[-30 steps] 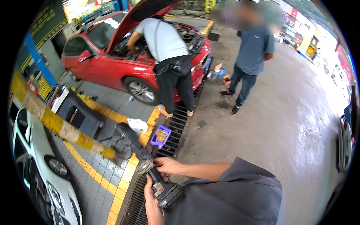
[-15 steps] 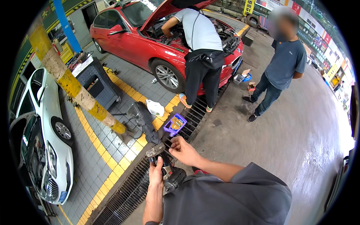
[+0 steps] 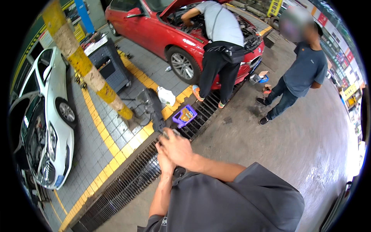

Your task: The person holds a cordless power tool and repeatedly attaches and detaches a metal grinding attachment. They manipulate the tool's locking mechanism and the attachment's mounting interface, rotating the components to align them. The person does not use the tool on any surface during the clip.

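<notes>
My left hand [image 3: 165, 161] is wrapped around a handheld power tool [image 3: 179, 171], mostly hidden now by my hands; a dark round end shows below them. My right hand [image 3: 176, 148] lies over the top of the left one, its fingers bent around the tool's front and slightly blurred. A greyish metal-looking bit shows by the right fingertips. Just beyond my hands stands or lies a long dark grey part [image 3: 154, 112], whose kind I cannot make out. A purple jug [image 3: 184, 116] lies on the drain grate past my right hand, near a white plastic bag-like bundle [image 3: 166, 96].
A person [image 3: 222, 34] bends into the open bonnet of a red car [image 3: 154, 34]. Another person [image 3: 303, 69] stands at right. A striped post [image 3: 91, 73], a tool cart [image 3: 110, 67] and a white car [image 3: 58, 116] are at left. A drain grate [image 3: 127, 185] crosses the floor.
My right hand has moved left and down onto the left hand and tool, hiding most of it. The view has shifted, moving the surroundings up and slightly right.
</notes>
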A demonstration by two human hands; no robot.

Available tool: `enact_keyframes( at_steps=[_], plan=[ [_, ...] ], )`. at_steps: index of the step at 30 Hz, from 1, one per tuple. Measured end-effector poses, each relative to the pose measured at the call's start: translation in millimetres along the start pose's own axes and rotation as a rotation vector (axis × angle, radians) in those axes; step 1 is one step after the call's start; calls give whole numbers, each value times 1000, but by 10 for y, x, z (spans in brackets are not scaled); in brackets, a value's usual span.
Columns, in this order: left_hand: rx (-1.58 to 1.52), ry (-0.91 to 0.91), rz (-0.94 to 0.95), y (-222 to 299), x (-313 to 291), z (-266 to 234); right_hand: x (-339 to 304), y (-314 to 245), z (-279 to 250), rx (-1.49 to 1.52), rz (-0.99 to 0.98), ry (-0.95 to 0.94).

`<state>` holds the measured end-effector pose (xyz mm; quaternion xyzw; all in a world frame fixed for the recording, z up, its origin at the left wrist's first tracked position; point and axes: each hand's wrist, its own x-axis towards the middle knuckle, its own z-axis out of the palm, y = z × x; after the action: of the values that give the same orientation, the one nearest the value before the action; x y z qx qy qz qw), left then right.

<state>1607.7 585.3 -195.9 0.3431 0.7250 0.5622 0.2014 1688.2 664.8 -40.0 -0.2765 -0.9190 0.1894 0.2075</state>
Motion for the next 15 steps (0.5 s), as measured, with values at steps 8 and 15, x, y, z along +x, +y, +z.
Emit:
enact_keyframes(
  at_steps=[8,15],
  plan=[
    [123,-15,-136,863,119,-481,-69,164,-62,399,-69,-16],
    [73,-59,-226,945,187,-585,-90,392,-134,532,-71,-55]
  ],
)
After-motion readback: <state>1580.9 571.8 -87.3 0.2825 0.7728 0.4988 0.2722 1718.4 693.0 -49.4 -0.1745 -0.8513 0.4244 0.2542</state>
